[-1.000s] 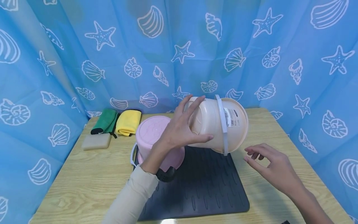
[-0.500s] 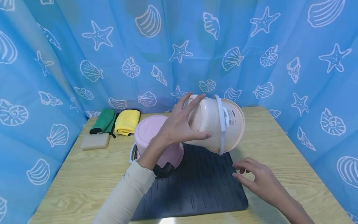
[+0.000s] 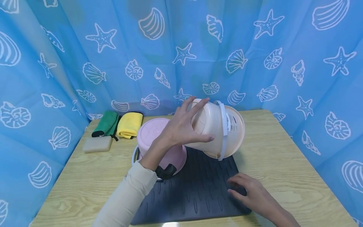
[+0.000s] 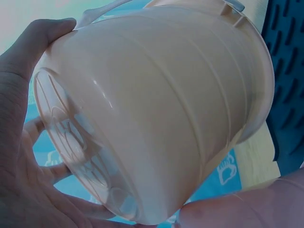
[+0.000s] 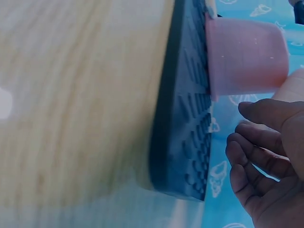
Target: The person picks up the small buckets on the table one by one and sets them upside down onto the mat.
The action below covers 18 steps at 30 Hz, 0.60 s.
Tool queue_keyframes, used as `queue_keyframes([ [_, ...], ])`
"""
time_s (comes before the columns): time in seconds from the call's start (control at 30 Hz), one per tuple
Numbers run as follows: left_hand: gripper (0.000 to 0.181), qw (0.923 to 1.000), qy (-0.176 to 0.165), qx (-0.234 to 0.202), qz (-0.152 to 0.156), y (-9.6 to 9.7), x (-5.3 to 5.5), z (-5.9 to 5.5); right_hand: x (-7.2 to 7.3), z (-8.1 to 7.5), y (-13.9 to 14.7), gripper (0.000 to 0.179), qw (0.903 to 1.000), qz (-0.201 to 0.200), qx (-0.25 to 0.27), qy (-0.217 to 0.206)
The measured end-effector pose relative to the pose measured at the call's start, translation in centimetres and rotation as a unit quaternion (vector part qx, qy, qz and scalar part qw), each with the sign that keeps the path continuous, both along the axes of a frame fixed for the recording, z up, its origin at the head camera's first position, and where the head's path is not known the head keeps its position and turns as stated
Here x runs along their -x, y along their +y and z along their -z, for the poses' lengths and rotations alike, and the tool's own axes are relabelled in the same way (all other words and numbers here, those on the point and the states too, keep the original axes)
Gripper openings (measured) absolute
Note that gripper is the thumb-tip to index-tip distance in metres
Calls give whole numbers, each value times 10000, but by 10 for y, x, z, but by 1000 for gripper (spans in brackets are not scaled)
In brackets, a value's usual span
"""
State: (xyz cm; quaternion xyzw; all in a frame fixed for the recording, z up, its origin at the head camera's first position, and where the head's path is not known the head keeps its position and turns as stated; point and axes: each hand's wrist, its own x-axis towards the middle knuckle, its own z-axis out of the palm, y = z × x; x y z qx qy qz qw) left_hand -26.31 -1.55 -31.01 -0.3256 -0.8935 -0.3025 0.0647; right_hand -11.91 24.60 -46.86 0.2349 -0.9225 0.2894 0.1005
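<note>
My left hand (image 3: 182,127) grips a cream plastic bucket (image 3: 210,124) around its base. The bucket is held in the air, tipped on its side, its mouth facing right and its white handle (image 3: 224,126) across the body. In the left wrist view, the thumb and fingers spread around the ridged base of the cream bucket (image 4: 156,114). My right hand (image 3: 250,194) hovers near the right edge of the black ribbed mat (image 3: 193,201), fingers loosely bent and holding nothing. A pink bucket (image 3: 151,130) stands upside down on the mat, partly hidden by my left arm.
At the back left of the wooden table (image 3: 73,189) lie a folded green cloth (image 3: 106,123), a folded yellow cloth (image 3: 129,124) and a pale sponge-like block (image 3: 97,144). A blue curtain (image 3: 181,75) with white shells and starfish encloses the table's back and sides.
My right hand has moved left and toward the front, to the mat's right edge. The cream bucket has turned slightly, its mouth shifting a little left, still in my left hand.
</note>
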Motion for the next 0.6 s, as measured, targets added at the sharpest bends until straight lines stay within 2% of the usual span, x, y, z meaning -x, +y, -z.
queue_keyframes([
  [0.17, 106, 9998, -75, 170, -1, 3, 2, -1, -2, 6, -1, 22, 9992, 90, -155, -346],
  [0.4, 107, 9990, -100, 422, -73, 8, 5, -5, -5, 11, -3, 23, 9995, 23, -86, -290],
  [0.6, 108, 9972, -198, 714, -125, 13, 6, -5, -4, 16, -4, 23, 9987, 87, -218, -444],
])
